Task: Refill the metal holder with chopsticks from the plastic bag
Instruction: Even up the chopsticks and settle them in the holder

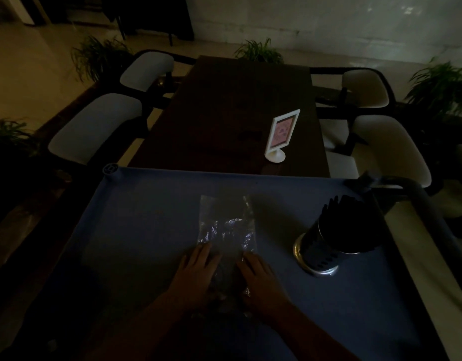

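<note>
Blue desk (146, 217) top is carrying all the task items; light is very low.

- Left hand (198, 272) is lying on the near left edge of the plastic bag (226, 220). Its fingers (205, 252) are stretching out nearly flat and pressing on the film, not curling round it.
- Bag is lying lengthwise at the desk's middle, running away from the person. Its far half is looking flat and crinkled.
- Right hand (256, 274) is mirroring this on the bag's near right edge, flat and holding nothing closed.
- Metal holder (315, 246) is standing to the right, well apart from the bag and leaning slightly. Dark chopsticks (339, 212) are sticking out of its mouth in a dense bunch.
- Beyond the desk, a white sign stand (283, 132) is sitting on a dark wooden table (224, 113).

Progress, as a judgement: the holder is already looking well stocked and the bag largely flat, so refilling is seeming mostly done. What is remaining depends on whatever is lying in the bag's near end.

Hard to make out:
- Dark shape between the two hands could be leftover chopsticks or only shadow; cannot tell.
- Both thumbs are getting lost in the dark, so a pinch on the film cannot be ruled out.
- Bag's opening is hiding under the hands.
- Forearms are running off the bottom edge.
</note>
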The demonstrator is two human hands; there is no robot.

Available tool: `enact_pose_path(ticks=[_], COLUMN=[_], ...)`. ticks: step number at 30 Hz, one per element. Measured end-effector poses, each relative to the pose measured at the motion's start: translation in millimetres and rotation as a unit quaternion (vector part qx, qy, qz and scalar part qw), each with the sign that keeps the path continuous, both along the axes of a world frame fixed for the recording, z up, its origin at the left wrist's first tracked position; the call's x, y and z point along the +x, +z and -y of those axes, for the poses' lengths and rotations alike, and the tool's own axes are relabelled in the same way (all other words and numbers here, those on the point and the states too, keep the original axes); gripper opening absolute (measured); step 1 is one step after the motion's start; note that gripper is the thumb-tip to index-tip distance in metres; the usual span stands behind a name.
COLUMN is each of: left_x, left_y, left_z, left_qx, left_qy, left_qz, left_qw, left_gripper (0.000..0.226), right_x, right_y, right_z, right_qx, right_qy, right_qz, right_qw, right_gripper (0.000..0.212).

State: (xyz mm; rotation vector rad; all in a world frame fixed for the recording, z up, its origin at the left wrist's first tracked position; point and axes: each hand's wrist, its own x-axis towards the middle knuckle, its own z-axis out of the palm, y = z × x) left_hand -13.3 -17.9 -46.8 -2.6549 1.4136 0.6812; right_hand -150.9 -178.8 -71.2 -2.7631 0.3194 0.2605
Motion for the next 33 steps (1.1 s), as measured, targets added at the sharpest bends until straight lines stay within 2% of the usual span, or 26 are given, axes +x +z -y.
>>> enact_pose_path(ticks=[4,7,9,12,13,15,18,21,23,26,27,30,33], left_x=[1,8,10,9,7,-2,-26,-47,-54,-63,-66,-77,-85], left_y=[10,18,23,35,41,53,74,91,98,99,98,89,80], left_z=[13,29,40,58,67,90,127,156,168,184,188,192,189], left_qx=[0.018,0.000,-0.051,-0.173,-0.201,-0.236,-0.283,-0.321,-0.330,-0.309,-0.300,-0.309,-0.334], left_qy=[0.022,0.067,0.096,0.096,0.088,0.091,0.116,0.112,0.110,0.089,0.087,0.113,0.139], left_qz=[-0.018,-0.028,-0.026,-0.057,-0.071,-0.118,-0.261,-0.321,-0.356,-0.385,-0.390,-0.394,-0.379], left_qw=[0.999,0.997,0.994,0.979,0.973,0.960,0.915,0.884,0.867,0.865,0.866,0.858,0.852], left_gripper=[0.100,0.083,0.063,0.030,0.025,0.029,0.043,0.061,0.073,0.092,0.095,0.091,0.082], right_x=[4,0,-9,-36,-49,-79,-122,-143,-143,-135,-132,-120,-109], right_y=[6,18,31,55,60,72,86,97,100,99,98,101,104], right_z=[4,11,21,42,52,73,102,125,137,152,155,155,153], right_qx=[0.026,0.094,0.146,0.194,0.186,0.165,0.163,0.181,0.224,0.266,0.280,0.297,0.341], right_qy=[0.003,-0.032,-0.067,-0.125,-0.155,-0.226,-0.320,-0.388,-0.396,-0.351,-0.332,-0.291,-0.251], right_qz=[0.016,0.076,0.103,0.129,0.142,0.151,0.201,0.287,0.310,0.281,0.271,0.274,0.305], right_qw=[1.000,0.992,0.982,0.964,0.960,0.948,0.911,0.857,0.835,0.853,0.859,0.867,0.853], right_gripper=[0.073,0.064,0.052,0.027,0.020,0.010,0.024,0.022,0.036,0.072,0.079,0.084,0.077])
